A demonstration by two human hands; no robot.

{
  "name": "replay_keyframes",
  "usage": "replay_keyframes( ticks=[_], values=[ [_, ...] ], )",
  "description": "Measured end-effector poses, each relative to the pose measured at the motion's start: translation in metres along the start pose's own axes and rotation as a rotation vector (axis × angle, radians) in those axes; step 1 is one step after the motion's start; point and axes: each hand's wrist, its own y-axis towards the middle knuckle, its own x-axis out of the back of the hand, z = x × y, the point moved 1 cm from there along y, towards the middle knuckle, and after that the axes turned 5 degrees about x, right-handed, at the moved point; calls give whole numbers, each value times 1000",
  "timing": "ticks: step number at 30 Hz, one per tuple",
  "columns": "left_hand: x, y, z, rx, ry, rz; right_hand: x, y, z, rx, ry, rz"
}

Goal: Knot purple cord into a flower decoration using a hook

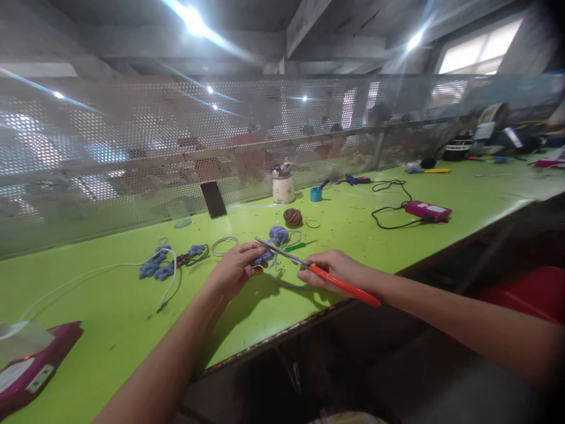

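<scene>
My left hand (236, 270) pinches a small blue-purple crocheted piece (263, 257) above the green table. In my right hand (329, 268) is a pair of scissors (339, 282) with orange handles, its blades reaching left across the crocheted piece. Whether the blades are parted is hard to make out. Behind them lies a ball of blue-purple yarn (279, 235), with loose strands near the blades. A green-handled crochet hook (295, 246) rests just beyond the scissors. Farther back sits a brown multicoloured yarn ball (292, 217).
Blue crocheted pieces (156, 268) lie left under a white cable (174, 274). A phone (213, 199) leans against the perforated screen (176, 147), near a white bottle (283, 185) and a blue pot (316, 194). Magenta power strips (427, 210) sit right and front left. The table edge (273, 338) runs close below my hands.
</scene>
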Motion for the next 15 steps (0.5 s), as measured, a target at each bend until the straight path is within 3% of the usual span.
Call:
replay_keyframes(
  ticks=[8,15],
  values=[
    [2,2,1,6,-6,3,-4,-1,-8,0,95,-3],
    [4,4,1,23,-20,-35,-6,-3,1,-22,189,-8]
  ],
)
